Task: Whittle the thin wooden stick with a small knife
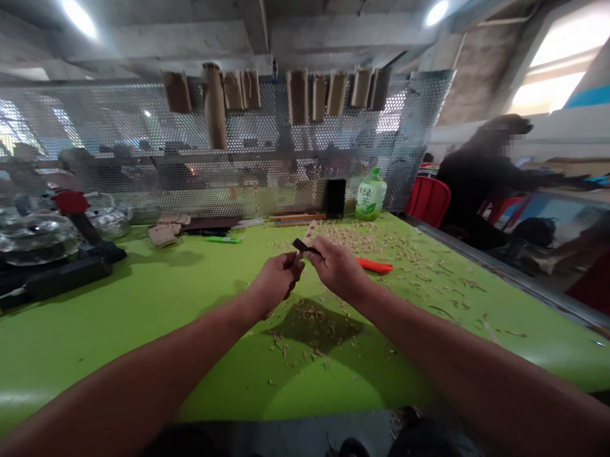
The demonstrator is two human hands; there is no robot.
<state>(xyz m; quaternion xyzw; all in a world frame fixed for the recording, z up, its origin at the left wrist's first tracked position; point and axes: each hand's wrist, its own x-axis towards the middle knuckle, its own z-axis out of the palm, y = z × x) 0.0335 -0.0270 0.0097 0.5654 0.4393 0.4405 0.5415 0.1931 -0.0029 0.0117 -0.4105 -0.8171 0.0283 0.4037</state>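
Whittling over the green bench (138,314), 2 hands meet: left hand (275,280) pinches a pale wood sliver (310,233), right hand (338,267) grips a dark blade (302,246). Shave thinly, stroking away from fingers.

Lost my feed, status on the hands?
Left hand and right hand both gripping a small dark piece above green table. Wood shavings underneath. Orange tool beside right hand.
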